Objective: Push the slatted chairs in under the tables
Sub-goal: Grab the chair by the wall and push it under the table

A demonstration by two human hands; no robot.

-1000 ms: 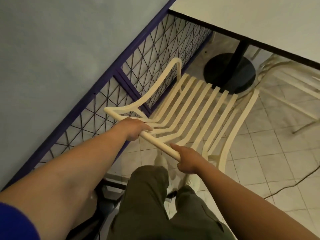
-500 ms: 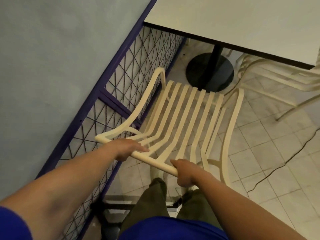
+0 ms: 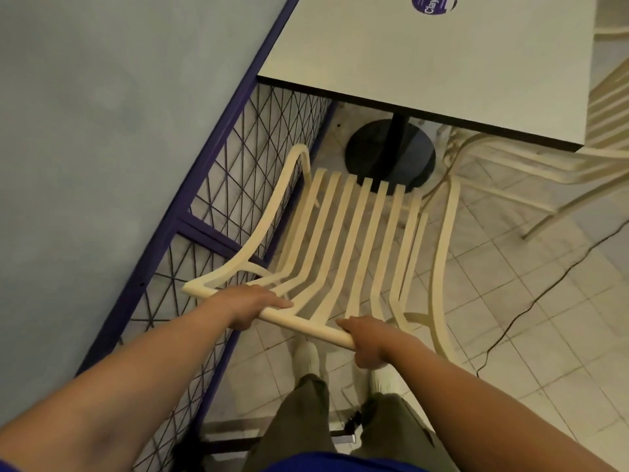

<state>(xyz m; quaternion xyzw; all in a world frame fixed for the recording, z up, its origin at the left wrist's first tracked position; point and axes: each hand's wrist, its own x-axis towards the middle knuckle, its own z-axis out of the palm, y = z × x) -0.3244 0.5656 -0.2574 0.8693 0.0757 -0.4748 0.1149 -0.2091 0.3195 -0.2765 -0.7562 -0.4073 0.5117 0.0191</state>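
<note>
Slatted chair (image 3: 360, 240) on tiled floor (image 3: 544, 321), mesh railing (image 3: 235, 172) alongside, white table (image 3: 442, 63) ahead.

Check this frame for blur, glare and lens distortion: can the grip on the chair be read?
Head view: dim, even light, no glare on the table; head view: left hand and right hand gripping the top bar of the chair are sharp enough; head view: wide lens swells the forearms at the bottom edge.

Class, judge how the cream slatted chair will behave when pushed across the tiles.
Probably stiff: the slatted chair shows no flex where the left hand and right hand grip its top rail. Likely light: thin, open slats.
</note>
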